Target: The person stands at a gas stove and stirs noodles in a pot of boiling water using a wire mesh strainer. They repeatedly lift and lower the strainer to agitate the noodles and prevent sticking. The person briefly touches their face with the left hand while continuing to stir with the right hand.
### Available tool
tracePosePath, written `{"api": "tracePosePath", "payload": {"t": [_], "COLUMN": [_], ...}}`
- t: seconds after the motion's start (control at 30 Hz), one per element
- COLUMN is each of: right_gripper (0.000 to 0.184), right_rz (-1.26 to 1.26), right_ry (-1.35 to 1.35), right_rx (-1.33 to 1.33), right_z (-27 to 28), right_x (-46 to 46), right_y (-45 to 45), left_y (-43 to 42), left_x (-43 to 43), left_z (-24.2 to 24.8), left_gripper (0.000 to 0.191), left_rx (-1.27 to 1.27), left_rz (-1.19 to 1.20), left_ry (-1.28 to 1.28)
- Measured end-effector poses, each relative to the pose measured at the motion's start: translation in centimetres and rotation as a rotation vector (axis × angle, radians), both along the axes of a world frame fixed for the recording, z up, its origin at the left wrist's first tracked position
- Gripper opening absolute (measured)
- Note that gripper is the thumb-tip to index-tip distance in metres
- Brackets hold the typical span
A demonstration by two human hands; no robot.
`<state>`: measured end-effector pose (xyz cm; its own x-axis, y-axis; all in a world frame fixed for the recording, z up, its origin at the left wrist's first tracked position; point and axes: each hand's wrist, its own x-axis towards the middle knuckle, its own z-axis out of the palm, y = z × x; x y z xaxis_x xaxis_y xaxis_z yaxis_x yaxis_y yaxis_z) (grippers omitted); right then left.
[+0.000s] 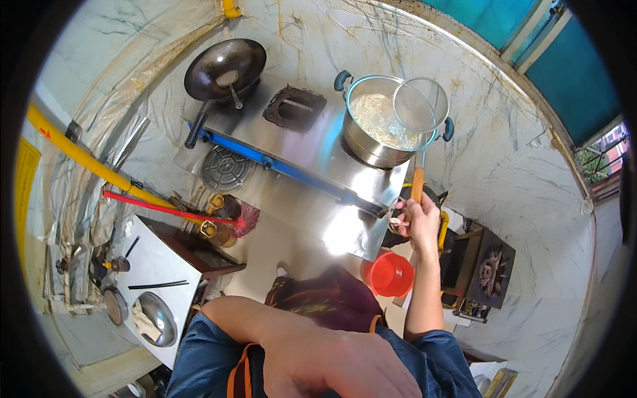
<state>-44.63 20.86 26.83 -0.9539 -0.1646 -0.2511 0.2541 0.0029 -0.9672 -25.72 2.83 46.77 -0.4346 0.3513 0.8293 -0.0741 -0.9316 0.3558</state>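
My right hand [422, 219] grips the wooden handle of a round wire-mesh strainer [421, 105], with a string loop hanging by the fingers. The strainer's mesh hangs over the right side of a two-handled steel pot [378, 152]. Pale strands, like noodles, lie in cloudy liquid [375, 117] inside the pot. My left hand [343, 365] is raised close to the camera at the bottom of the view, over my chest; its fingers are cut off by the frame edge, so whether it holds anything is hidden.
A wok [226, 67] with a ladle stands at the left of the steel stove, beside a bare burner [294, 109]. A blue rail [303, 171] runs along the stove front. Below right is a red bucket [389, 274]. A white table [164, 253] at left holds chopsticks and a metal bowl [166, 318].
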Motion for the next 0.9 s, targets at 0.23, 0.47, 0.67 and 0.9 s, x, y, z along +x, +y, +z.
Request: {"api": "tracePosePath", "payload": {"t": [0.23, 0.47, 0.67, 0.9], "right_gripper": [0.018, 0.015, 0.015, 0.016], "right_rz": [-0.051, -0.07, -0.072, -0.063], "right_ry": [-0.015, -0.012, -0.027, -0.044], "right_rx": [0.058, 0.062, 0.081, 0.061], "right_z": [0.9, 1.1, 1.2, 1.0], "right_x": [0.2, 0.3, 0.0, -0.1], "right_y": [-1.1, -1.6, -1.7, -1.5], "left_y": [-1.4, -3.4, -3.6, -3.5], "left_x": [1.5, 1.4, 2.0, 1.3], "left_z": [-0.3, 0.1, -0.4, -0.4], "left_gripper": [0.027, 0.026, 0.026, 0.025], "left_rx": [0.158, 0.072, 0.087, 0.061], "left_rz": [-0.138, -0.146, -0.16, -0.224], "left_ry": [-0.096, -0.168, -0.222, -0.252]}}
